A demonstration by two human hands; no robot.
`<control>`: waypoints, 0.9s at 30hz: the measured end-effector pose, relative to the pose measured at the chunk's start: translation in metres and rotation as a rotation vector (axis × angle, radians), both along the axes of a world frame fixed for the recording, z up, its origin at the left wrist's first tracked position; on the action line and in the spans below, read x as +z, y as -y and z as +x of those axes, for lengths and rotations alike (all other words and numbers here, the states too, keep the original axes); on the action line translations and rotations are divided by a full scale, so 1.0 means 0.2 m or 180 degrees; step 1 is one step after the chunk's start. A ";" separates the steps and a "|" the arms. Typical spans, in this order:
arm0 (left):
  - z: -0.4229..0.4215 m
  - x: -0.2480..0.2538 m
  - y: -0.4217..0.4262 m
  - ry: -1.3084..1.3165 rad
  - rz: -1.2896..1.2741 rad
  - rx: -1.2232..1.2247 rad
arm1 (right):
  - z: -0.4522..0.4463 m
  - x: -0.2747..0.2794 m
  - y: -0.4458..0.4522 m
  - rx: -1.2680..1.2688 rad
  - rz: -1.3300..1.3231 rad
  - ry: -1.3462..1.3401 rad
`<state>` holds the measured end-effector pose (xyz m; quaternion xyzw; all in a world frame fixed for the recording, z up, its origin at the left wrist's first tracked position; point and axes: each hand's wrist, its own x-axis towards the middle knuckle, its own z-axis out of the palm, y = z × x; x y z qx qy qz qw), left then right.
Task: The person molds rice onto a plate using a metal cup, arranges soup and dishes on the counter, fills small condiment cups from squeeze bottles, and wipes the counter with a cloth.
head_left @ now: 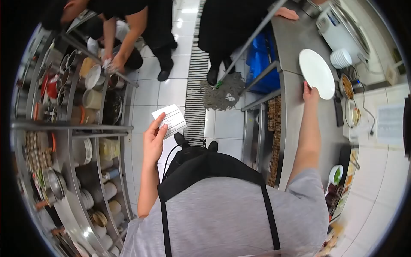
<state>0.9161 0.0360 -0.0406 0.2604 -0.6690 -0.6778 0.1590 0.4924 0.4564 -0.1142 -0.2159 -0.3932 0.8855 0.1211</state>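
Observation:
My left hand [154, 138] pinches a white paper slip with printed lines [170, 118], held up over the tiled floor. Out to the right, my right hand [311, 93] grips the near rim of a white oval plate [316, 73]. That plate is over the steel counter [291, 103]; whether it rests there or is lifted I cannot tell. Just beyond it stand a stack of small white bowls [341, 58] and a white rice cooker [340, 29].
Shelving [72, 128] with pots and dishes lines the left. A mop head [222, 91] lies across the floor grate [195, 77]. Two people in dark clothes stand ahead; one person's hands [115, 62] reach toward the left shelves. Blue crates [260, 60] sit under the counter.

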 end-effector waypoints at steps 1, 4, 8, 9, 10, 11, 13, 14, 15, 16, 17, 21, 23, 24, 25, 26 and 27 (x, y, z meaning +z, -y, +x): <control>0.02 -0.01 -0.01 0.0088 -0.0019 0.0050 | -0.02 0.04 0.03 0.0005 0.0007 -0.0009; 0.07 -0.02 -0.02 0.0130 -0.0012 0.0249 | -0.25 -0.04 -0.06 0.0371 -0.0409 0.0061; 0.11 -0.01 -0.01 0.0193 -0.0158 0.0467 | -0.37 0.04 0.03 0.0458 -0.0388 -0.0235; 0.10 -0.01 -0.01 0.0150 -0.0167 0.0520 | -0.37 0.06 0.11 0.0319 -0.0271 -0.0090; 0.09 -0.01 0.00 0.0106 -0.0179 0.0557 | -0.31 0.12 0.24 0.0164 -0.0150 0.0052; 0.08 0.00 0.01 0.0059 -0.0189 0.0583 | -0.26 0.15 0.34 -0.0002 -0.0023 0.0186; 0.04 -0.02 0.03 -0.0094 -0.0148 0.0621 | -0.20 -0.01 0.47 0.1304 -0.0230 -0.0236; 0.02 -0.03 0.05 -0.0102 -0.0163 0.0599 | -0.08 0.00 0.63 0.1757 -0.0190 -0.0316; 0.01 -0.04 0.07 -0.0094 -0.0172 0.0568 | 0.10 0.01 0.83 0.2201 -0.0147 -0.0379; -0.02 -0.03 0.08 -0.0085 -0.0173 0.0553 | 0.25 0.02 1.01 0.2360 -0.0192 -0.0161; -0.02 -0.04 0.09 -0.0040 -0.0170 0.0505 | 0.42 0.06 1.18 0.2566 -0.0001 0.0055; -0.11 -0.06 0.22 -0.0331 0.0019 0.0330 | 0.91 0.06 1.66 0.4405 0.0358 0.0071; -0.15 -0.03 0.29 -0.0345 0.0063 0.0209 | 1.08 0.07 1.82 0.5209 0.0206 0.0234; -0.17 -0.03 0.33 -0.0373 0.0020 0.0125 | 1.14 0.07 1.88 0.5517 -0.0105 0.0177; -0.20 -0.02 0.37 -0.0403 -0.0027 0.0039 | 1.18 0.07 1.94 0.5676 -0.0266 0.0316; -0.22 -0.02 0.40 -0.0420 -0.0071 -0.0049 | 1.21 0.08 1.98 0.5540 -0.0253 0.0386; -0.24 -0.02 0.44 -0.0403 -0.0005 -0.0114 | 1.22 0.09 2.02 0.5400 -0.0252 0.0459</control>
